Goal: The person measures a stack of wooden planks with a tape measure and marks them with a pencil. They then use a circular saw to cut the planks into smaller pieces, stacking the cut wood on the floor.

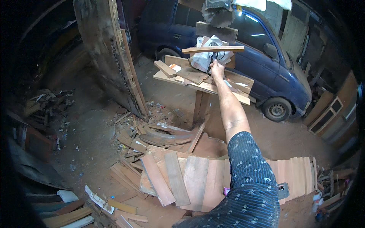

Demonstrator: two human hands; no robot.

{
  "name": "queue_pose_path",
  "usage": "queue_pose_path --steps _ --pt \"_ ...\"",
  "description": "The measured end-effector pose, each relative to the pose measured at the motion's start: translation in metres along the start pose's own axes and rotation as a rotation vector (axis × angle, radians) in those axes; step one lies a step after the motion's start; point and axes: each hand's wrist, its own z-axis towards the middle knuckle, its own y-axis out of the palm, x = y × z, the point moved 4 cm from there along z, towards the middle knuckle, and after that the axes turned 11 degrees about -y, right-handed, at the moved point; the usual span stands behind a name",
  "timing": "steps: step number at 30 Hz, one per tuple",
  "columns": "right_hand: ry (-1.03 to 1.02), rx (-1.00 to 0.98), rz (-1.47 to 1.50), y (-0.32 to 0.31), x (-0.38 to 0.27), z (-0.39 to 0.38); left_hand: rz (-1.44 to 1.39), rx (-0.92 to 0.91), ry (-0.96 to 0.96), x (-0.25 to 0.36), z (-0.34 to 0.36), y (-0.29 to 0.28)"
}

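My right arm reaches far forward to a raised wooden stand (200,108). At its top my right hand (217,70) is closed round a dark tool with black loops (215,56); it resembles scissors, but its exact kind is unclear. Behind the tool is a bundle of whitish sheets (201,59). A narrow, slightly curved wooden strip (213,49) lies across in front of the sheets, just above my hand. A flat board (193,75) and a short wood block (165,69) rest left of my hand. My left hand is out of view.
Loose planks (195,178) lie in a row below my arm, with curved wood offcuts (163,135) beyond them. A blue van (258,57) stands behind the stand. A tall panel (100,49) leans at left; a toothed saw blade (218,17) shows at the top.
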Motion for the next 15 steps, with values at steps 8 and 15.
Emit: queue_pose_path --steps 8,15 --pt "0.267 -0.089 -0.08 -0.024 0.05 0.038 0.035 -0.055 -0.028 0.003 0.0 0.014" --pt "0.017 0.093 -0.566 -0.017 -0.005 -0.023 0.039 -0.052 -0.062 -0.008 0.001 -0.001"
